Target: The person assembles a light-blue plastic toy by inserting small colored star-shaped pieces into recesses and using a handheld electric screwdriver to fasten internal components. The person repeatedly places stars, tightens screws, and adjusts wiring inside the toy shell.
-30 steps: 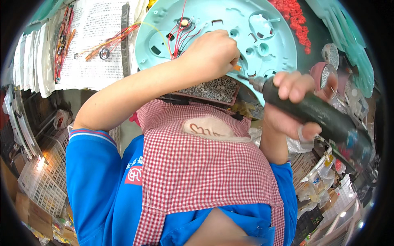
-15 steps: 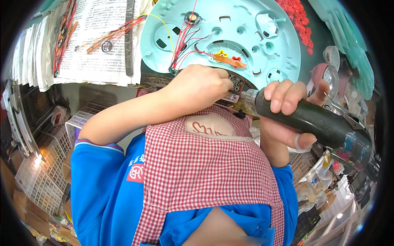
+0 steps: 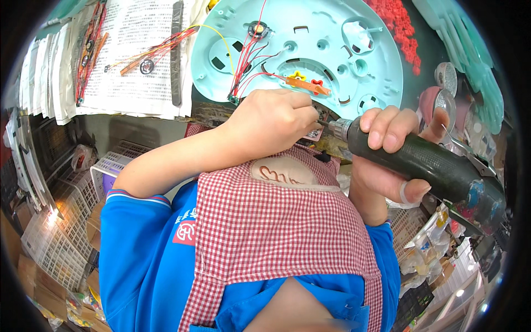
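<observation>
My right hand is wrapped round a dark electric screwdriver, its silver chuck and bit pointing left. At the bit's tip, my left hand is closed in a pinch; whatever lies between its fingers is hidden. Just beyond both hands is a large light-blue plastic shell, hollow side up. In the shell sit a small round speaker, red and black wires, and an orange strip beside yellow and red star-shaped pieces. A small green circuit board hangs by the wires at the shell's near edge, next to my left hand.
Printed sheets lie at the far left, with wired speakers and a dark bar on top. Red plastic pieces are heaped at the far right, near stacked teal parts. White plastic baskets stand at lower left.
The screwdriver and my right hand have shifted slightly right, so more of the bit shows. My left hand has moved a little to the right, still pinched.
</observation>
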The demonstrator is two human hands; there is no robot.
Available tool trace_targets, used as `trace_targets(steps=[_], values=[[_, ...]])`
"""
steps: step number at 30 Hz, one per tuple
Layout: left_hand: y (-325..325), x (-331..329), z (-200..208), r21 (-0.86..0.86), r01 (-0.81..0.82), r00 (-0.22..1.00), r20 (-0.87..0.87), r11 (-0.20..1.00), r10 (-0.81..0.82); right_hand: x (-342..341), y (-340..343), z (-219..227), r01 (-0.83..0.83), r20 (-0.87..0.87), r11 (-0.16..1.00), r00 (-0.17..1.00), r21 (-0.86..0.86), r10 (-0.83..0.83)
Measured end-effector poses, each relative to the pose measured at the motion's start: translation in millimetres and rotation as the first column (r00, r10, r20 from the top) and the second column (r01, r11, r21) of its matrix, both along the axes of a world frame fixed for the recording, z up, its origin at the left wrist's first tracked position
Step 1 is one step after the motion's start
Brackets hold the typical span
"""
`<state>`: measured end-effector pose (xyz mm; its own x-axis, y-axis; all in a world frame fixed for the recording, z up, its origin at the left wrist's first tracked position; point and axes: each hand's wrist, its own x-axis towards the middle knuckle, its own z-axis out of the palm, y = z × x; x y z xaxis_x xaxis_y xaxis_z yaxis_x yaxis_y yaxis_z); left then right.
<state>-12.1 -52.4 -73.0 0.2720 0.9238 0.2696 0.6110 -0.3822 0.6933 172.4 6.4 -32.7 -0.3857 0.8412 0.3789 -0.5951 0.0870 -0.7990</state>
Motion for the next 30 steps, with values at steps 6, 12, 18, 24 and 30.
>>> trace_targets(steps=[6,12,18,24,30], values=[[15,-13,-2,0.086,-0.017,1.000,0.003,0.996,0.017,-4,12,2,0.036,-0.095,0.999,0.995,0.039,-0.032],[18,-13,-1,0.120,-0.012,0.998,0.064,0.993,0.004,-9,20,7,-0.021,-0.082,0.997,0.996,0.075,0.028],[18,-16,-5,0.167,-0.037,0.998,0.060,0.985,0.027,-11,21,9,-0.036,-0.082,0.996,0.996,0.082,0.043],[15,-14,-2,0.174,-0.050,0.999,-0.001,0.984,0.051,-11,20,8,-0.034,-0.053,0.996,0.998,0.081,0.038],[40,-25,10,-0.021,-0.044,0.996,-0.084,0.999,0.042,-15,25,-2,0.083,0.000,0.988,0.996,0.127,-0.084]])
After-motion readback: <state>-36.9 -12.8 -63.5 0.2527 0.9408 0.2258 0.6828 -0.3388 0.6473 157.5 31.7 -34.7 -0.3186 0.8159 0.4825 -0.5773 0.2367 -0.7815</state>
